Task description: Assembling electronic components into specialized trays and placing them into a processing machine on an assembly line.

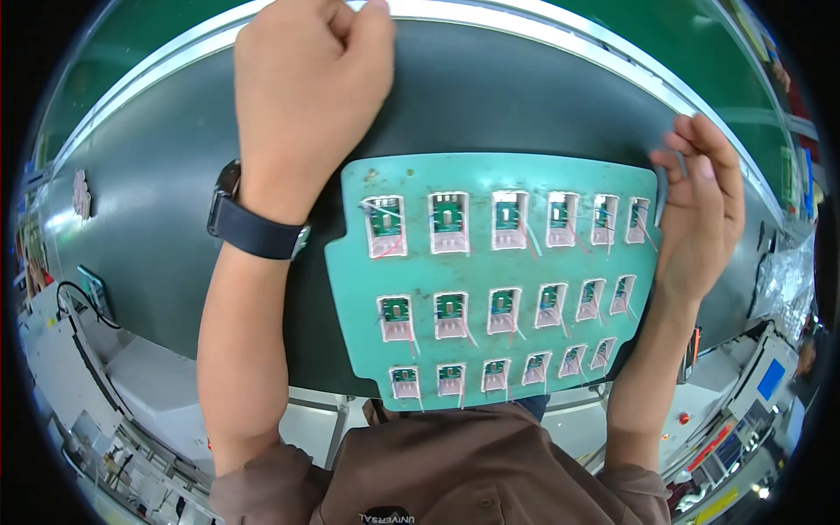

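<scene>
A flat teal fixture board point(472, 273) lies on the dark work surface in front of my body. Set in its three rows of openings are small white housings point(449, 241) with green circuit boards point(448, 211) in them, and thin red and white wires trail out. My left hand point(315, 92), with a dark watch point(254, 229) on its wrist, reaches beyond the board's far left corner. Its fingers are curled closed and partly cut off by the picture's top edge, so what they hold is hidden. Beside the board's far right edge, my right hand point(704, 201) is open, its fingers loosely bent and apart.
A pale metal rail point(490, 17) runs along the far side of the dark work surface point(516, 87). On the left lie a small crumpled pale thing point(82, 194) and a phone-like device point(94, 293) near a black cable. A clear plastic bag point(781, 282) rests at the right.
</scene>
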Demonstrator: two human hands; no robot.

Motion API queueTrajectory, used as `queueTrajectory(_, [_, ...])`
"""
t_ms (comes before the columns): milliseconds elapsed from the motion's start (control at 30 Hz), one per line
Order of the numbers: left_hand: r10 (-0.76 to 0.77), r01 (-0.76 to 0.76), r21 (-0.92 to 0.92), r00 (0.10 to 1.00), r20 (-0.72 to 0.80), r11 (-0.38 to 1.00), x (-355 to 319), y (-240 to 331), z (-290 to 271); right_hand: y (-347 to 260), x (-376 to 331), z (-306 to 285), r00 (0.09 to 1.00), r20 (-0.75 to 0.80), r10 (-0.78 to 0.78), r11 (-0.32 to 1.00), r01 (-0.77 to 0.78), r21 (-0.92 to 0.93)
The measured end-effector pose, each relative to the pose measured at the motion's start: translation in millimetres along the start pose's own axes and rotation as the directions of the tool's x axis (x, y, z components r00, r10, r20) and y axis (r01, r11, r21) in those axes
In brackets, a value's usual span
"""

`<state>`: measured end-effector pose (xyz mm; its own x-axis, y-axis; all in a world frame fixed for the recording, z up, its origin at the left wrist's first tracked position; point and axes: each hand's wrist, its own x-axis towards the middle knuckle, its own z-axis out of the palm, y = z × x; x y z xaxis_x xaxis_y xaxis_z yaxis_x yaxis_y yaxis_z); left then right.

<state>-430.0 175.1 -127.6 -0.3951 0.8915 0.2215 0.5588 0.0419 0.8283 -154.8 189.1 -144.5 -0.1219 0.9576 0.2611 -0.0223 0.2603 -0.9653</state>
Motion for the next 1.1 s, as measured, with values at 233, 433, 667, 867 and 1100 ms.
queueTrajectory(233, [0.132,-0.139,0.082,0.988,0.086,0.987,2.4,-35.3,-4.6,0.4,-7.4,15.4,0.985,0.060,0.161,0.980,-0.166,0.111])
queueTrajectory(433, [0.123,-0.134,0.077,0.983,0.137,0.988,4.1,-35.0,-4.6,-2.2,-6.6,12.8,0.968,0.134,0.211,0.975,-0.219,0.046])
queueTrajectory(667, [0.168,-0.174,0.056,0.980,0.103,0.983,4.2,-38.0,-0.4,0.2,-7.5,12.1,0.961,0.136,0.241,0.953,-0.260,0.155])
queueTrajectory(867, [0.151,-0.160,0.098,0.984,0.092,0.982,3.3,-35.7,3.8,-0.1,-5.4,10.1,0.955,0.165,0.245,0.952,-0.269,0.145])
queueTrajectory(1100, [0.139,-0.151,0.119,0.985,0.103,0.981,4.5,-33.5,3.5,1.7,-1.8,3.9,0.953,0.169,0.252,0.939,-0.283,0.196])
